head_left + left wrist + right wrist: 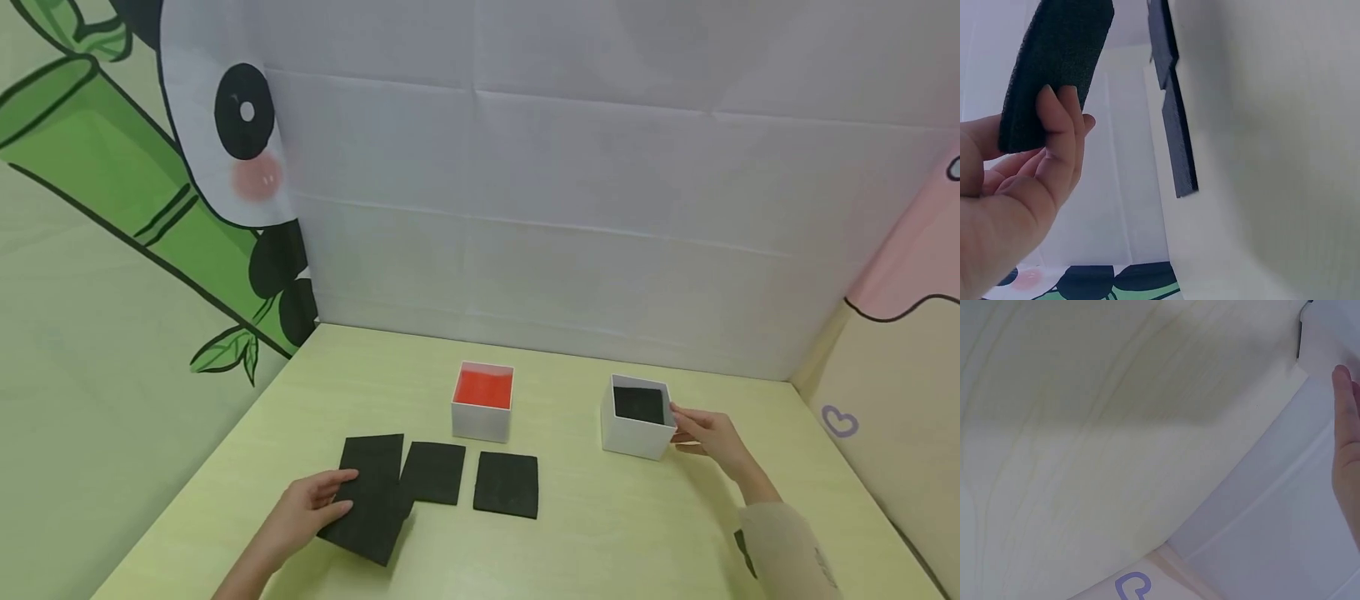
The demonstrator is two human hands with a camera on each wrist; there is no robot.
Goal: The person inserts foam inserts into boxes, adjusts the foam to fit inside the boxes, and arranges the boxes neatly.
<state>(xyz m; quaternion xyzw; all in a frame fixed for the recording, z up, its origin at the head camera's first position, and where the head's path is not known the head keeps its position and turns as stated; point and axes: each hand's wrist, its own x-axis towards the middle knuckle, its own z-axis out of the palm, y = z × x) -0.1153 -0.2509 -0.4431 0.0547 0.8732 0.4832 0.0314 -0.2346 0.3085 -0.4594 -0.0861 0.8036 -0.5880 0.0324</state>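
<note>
My left hand [303, 508] pinches a black pad [363, 521], raised and tilted over the table; the left wrist view shows its thick, rough-textured body between thumb and fingers. Behind it, more black appears, perhaps another pad, partly hidden. Two black square pads lie flat to its right, a nearer one [435, 472] and a farther one [507, 485]. My right hand [708, 437] touches the right side of a white open box [637, 440] with black material inside [639, 404]. In the right wrist view, its visible fingers [1345, 406] look fairly straight.
A second white box [481, 422], with red material inside [483, 389], stands left of the first. A pale yellow table [585, 533] carries everything. White sheeting [570, 233] rises behind, with printed walls at both sides. Something dark [744, 552] shows beside my right sleeve.
</note>
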